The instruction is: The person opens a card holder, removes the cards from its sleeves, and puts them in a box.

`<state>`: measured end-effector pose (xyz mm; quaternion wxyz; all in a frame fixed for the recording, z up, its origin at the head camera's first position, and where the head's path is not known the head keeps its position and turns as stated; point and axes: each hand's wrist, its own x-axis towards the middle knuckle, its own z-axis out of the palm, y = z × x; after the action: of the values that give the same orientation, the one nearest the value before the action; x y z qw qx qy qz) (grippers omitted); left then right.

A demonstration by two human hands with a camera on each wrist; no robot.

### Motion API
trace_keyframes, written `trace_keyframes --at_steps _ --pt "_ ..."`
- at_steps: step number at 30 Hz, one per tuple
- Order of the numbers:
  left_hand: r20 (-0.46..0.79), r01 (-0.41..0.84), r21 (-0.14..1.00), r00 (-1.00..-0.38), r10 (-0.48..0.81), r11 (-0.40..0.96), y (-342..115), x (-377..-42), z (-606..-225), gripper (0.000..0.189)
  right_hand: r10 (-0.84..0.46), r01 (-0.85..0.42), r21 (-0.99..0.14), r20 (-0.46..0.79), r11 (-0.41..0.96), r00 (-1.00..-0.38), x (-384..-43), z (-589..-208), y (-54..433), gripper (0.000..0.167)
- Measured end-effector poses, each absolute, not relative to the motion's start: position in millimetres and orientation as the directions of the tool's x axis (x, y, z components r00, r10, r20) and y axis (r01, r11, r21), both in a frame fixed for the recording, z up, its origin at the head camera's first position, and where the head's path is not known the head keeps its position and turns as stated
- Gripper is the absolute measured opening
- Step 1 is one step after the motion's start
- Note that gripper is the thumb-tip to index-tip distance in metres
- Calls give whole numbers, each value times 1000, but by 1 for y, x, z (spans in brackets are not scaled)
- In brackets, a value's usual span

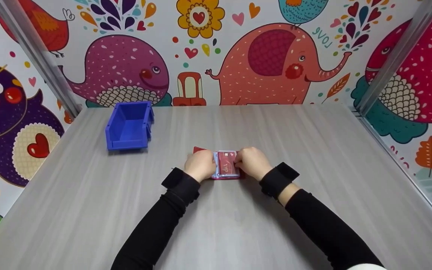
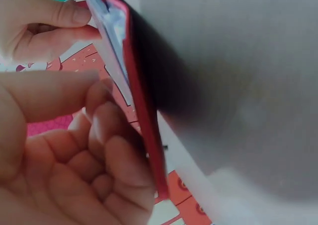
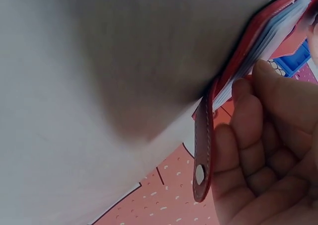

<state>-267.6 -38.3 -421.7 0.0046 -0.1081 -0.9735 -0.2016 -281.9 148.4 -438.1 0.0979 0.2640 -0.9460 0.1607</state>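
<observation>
A red card holder (image 1: 198,149) lies opened on the table, its clear sleeves (image 3: 271,38) fanned up in the right wrist view. A red VIP card (image 1: 226,168) shows at the sleeves, between my two hands. My left hand (image 1: 200,165) grips the holder at its left side, curled fingers against the red cover (image 2: 141,101). At the card's right edge my right hand (image 1: 254,162) pinches with thumb and forefinger. How far the card sits inside its sleeve is hard to tell. A strap with a snap button (image 3: 200,173) hangs beside the right fingers.
A blue plastic bin (image 1: 129,125) stands at the back left of the grey table (image 1: 216,225). Walls with cartoon animals (image 1: 126,71) rise behind and at both sides, with metal posts (image 1: 399,56) at the corners.
</observation>
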Motion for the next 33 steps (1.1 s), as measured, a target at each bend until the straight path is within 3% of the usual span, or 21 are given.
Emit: trace_keyframes --at_steps 18,33 --pt "29 168 431 -985 173 886 -26 -269 -431 8 -403 -466 -270 257 843 -878 -279 -437 145 6" --pt "-72 98 476 -986 150 874 -28 -273 -428 9 -385 -448 -268 257 853 -886 -275 -436 143 7"
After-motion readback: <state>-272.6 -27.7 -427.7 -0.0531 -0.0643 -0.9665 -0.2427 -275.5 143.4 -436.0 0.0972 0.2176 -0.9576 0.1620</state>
